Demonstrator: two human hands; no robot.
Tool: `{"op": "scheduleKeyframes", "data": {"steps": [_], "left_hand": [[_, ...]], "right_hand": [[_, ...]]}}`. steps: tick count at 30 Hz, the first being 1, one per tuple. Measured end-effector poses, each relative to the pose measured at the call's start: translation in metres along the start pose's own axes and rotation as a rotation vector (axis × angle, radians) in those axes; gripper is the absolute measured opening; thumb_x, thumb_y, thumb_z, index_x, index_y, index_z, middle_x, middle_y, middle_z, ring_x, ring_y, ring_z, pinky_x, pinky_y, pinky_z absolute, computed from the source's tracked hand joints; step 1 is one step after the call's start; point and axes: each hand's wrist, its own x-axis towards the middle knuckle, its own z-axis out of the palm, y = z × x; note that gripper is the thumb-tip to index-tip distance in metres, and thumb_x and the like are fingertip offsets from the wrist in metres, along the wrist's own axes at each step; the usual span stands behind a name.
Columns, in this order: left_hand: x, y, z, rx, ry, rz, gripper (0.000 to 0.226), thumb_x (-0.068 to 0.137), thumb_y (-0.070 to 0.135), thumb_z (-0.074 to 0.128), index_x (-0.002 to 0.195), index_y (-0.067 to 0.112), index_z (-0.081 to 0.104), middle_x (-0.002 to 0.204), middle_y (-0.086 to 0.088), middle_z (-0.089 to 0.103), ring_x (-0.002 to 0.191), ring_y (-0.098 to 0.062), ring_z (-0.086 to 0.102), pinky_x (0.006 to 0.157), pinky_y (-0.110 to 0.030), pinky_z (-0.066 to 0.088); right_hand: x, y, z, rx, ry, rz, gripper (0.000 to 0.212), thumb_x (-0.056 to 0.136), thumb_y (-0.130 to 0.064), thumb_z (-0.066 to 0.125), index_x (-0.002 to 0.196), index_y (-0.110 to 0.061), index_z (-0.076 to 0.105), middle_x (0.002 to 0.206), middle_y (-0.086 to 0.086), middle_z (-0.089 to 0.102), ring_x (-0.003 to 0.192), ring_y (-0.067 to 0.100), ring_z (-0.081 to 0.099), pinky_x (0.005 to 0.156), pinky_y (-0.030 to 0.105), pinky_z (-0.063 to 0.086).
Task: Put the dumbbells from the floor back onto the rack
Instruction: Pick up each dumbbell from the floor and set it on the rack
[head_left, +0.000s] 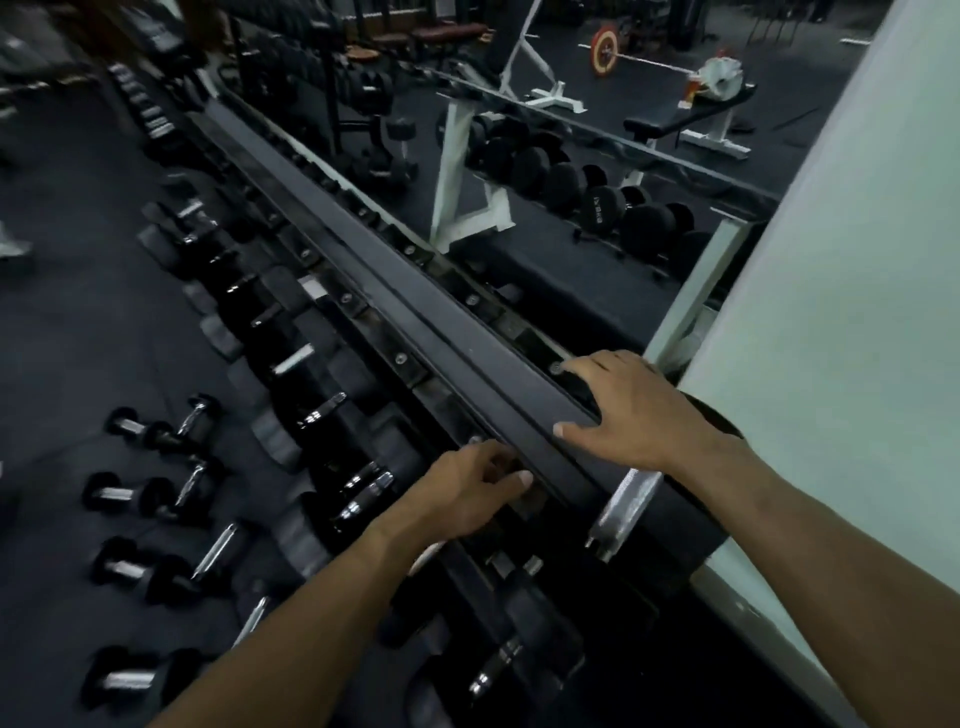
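Right hand (631, 410) lies flat, fingers spread on the rack (415, 312) rail; left hand (462, 493) is loosely curled at the rail edge, grasp uncertain; floor dumbbells (150, 499) — well left of the fingers — are best gripped mid-handle.

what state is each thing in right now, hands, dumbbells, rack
left hand: fingers curled at the rack's front edge, grip unclear
right hand: open, spread flat on the top rail
top rail: mostly bare
big dumbbell: resting on the rack under the right wrist
floor dumbbells: still on the floor
lower shelf dumbbells: racked in a row
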Motion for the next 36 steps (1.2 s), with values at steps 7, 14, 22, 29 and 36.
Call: {"op": "scheduleKeyframes", "data": {"steps": [7, 14, 22, 29, 36], "left_hand": [[-0.109, -0.118, -0.043, -0.092, 0.232, -0.265, 0.043, 0.091, 0.044, 0.059, 0.127, 0.021, 0.056, 0.103, 0.007, 0.061, 0.095, -0.011, 0.06, 0.09, -0.023, 0.046], [-0.228, -0.264, -0.043, -0.186, 0.309, -0.572, 0.048, 0.09, 0.048, 0.058, 0.128, 0.019, 0.053, 0.108, 0.004, 0.058, 0.099, -0.015, 0.057, 0.092, -0.03, 0.047], [-0.314, -0.421, 0.006, -0.353, 0.4, -0.836, 0.043, 0.091, 0.042, 0.057, 0.129, 0.023, 0.053, 0.114, 0.002, 0.064, 0.103, -0.016, 0.059, 0.082, -0.026, 0.044], [-0.298, -0.564, 0.111, -0.61, 0.419, -1.024, 0.052, 0.089, 0.05, 0.058, 0.132, 0.021, 0.051, 0.123, -0.003, 0.063, 0.104, -0.013, 0.058, 0.081, -0.022, 0.04], [-0.22, -0.689, 0.236, -0.925, 0.554, -1.125, 0.06, 0.086, 0.05, 0.062, 0.136, 0.02, 0.046, 0.128, -0.005, 0.059, 0.105, -0.013, 0.056, 0.087, -0.024, 0.044]], "right_hand": [[0.05, -0.152, 0.044, 0.067, -0.117, -0.274, 0.076, 0.084, -0.055, 0.061, 0.147, -0.02, 0.036, 0.143, 0.003, 0.046, 0.135, 0.023, 0.039, 0.109, 0.04, 0.038], [0.063, -0.317, 0.153, 0.066, -0.298, -0.483, 0.071, 0.087, -0.05, 0.062, 0.146, -0.022, 0.035, 0.142, -0.001, 0.045, 0.133, 0.021, 0.039, 0.106, 0.038, 0.04], [0.074, -0.452, 0.315, 0.058, -0.564, -0.538, 0.07, 0.086, -0.05, 0.062, 0.146, -0.025, 0.035, 0.142, -0.002, 0.045, 0.131, 0.02, 0.042, 0.102, 0.039, 0.043], [0.095, -0.498, 0.503, 0.066, -0.714, -0.625, 0.074, 0.081, -0.048, 0.069, 0.144, -0.024, 0.038, 0.143, -0.004, 0.046, 0.132, 0.018, 0.043, 0.102, 0.038, 0.043], [0.122, -0.497, 0.697, 0.001, -0.837, -0.721, 0.077, 0.078, -0.048, 0.072, 0.144, -0.026, 0.038, 0.14, -0.005, 0.046, 0.132, 0.018, 0.044, 0.104, 0.04, 0.042]]}}
